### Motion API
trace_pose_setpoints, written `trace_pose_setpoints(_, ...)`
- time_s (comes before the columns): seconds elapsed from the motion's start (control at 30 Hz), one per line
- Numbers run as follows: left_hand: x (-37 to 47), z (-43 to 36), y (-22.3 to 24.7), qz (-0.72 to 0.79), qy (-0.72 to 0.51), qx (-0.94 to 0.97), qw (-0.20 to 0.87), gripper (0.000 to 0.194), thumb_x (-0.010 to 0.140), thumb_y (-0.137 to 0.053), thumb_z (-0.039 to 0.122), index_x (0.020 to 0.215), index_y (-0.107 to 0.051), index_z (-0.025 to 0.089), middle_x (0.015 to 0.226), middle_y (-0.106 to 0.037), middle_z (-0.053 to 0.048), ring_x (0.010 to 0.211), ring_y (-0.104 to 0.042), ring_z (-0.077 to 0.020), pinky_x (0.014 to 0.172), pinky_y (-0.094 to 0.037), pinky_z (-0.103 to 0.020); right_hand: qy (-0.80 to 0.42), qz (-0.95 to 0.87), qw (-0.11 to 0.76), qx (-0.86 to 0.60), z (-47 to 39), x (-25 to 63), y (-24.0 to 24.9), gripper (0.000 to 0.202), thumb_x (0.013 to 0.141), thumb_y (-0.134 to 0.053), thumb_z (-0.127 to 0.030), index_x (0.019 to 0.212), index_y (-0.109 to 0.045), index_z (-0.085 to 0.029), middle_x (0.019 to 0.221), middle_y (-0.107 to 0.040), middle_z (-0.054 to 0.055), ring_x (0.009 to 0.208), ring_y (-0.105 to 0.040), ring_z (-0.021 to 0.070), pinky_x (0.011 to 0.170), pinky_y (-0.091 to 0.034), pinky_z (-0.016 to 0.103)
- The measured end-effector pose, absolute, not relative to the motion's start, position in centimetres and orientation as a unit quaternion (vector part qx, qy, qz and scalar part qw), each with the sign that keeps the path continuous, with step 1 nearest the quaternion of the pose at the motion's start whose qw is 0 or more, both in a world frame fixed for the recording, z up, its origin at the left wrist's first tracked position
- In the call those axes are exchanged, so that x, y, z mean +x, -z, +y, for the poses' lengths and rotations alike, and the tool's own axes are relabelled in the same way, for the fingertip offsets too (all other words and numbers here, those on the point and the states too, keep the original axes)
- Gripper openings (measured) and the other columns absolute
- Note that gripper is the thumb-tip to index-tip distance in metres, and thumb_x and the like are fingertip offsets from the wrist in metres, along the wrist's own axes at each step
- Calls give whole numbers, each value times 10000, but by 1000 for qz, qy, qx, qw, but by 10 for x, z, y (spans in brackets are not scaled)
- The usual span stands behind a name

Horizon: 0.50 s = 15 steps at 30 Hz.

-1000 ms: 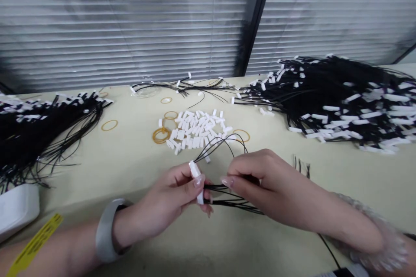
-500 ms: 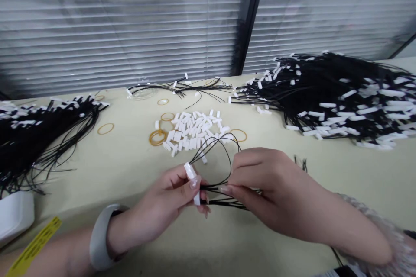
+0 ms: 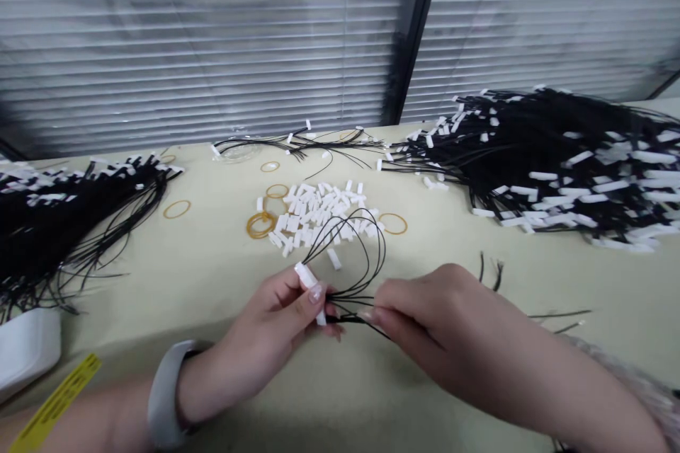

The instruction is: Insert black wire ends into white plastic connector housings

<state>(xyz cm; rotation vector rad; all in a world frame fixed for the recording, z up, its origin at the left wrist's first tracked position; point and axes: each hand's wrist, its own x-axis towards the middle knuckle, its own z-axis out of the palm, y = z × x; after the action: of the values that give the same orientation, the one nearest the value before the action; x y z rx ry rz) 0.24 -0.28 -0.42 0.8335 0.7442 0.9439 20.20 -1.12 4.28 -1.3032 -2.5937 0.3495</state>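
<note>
- Holding of the white connector (image 3: 306,275) is carried out by the left grip (image 3: 281,320) at the lower centre of the frame; the piece is tilted, its upper end leaning toward the left.
- The connector is presumably clasped by its body so that it is steadied while the black wires (image 3: 345,319) leaving it are handled from the other side.
- Some wires are bowed upward in loops at the centre of the frame, while others are run nearly straight toward the right; by this layout they appear to be separated for handling.
- Left grip: the thumb is pressed on the face of the connector, fingers behind it, with no more gap than the thickness of the piece.
- Right grip (image 3: 433,322), right of centre: thumb and forefinger are brought together in a pinch on the wires. How many strands are caught cannot be told, as they are hidden by the hand.
- A pile of white pieces (image 3: 319,207) is placed on the surface (image 3: 223,248) just beyond the hands, probably for easy reach; yellow bands (image 3: 259,236) are laid beside it.
- Wire bundles are set well apart, one at the left edge (image 3: 69,219) and one at the upper right (image 3: 531,141), possibly to leave working room between.
</note>
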Motion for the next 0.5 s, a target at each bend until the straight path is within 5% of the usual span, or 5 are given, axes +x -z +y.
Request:
trace_pose_setpoints(0.13,3,-3,4,324,-439,368,752,147,719,-695,262,683,-609,149,663,-597,-1,634,-564,-117,613,-497,-254,-92,-858,107,-494,-4,201,-38,75,815,-482,-256,777,-525,-207,496,-454,-51,418,-353,70,426,-171,218)
trace_pose_setpoints(0.33,5,-2,3,331,-438,353,757,156,695,-715,256,667,-609,144,672,-580,-4,666,-551,-121,606,-509,-260,21,-892,61,-447,6,202,-39,191,826,-451,-189,637,-477,-193,511,-516,-30,439,-419,95,456,-168,238)
trace_pose_setpoints(0.5,5,-2,2,344,-435,343,758,168,695,-716,269,671,-609,142,643,-575,2,649,-543,-113,624,-517,-269,214,-852,103,-466,10,218,-45,159,784,-481,-197,625,-472,-196,491,-462,-6,420,-348,111,462,-124,258)
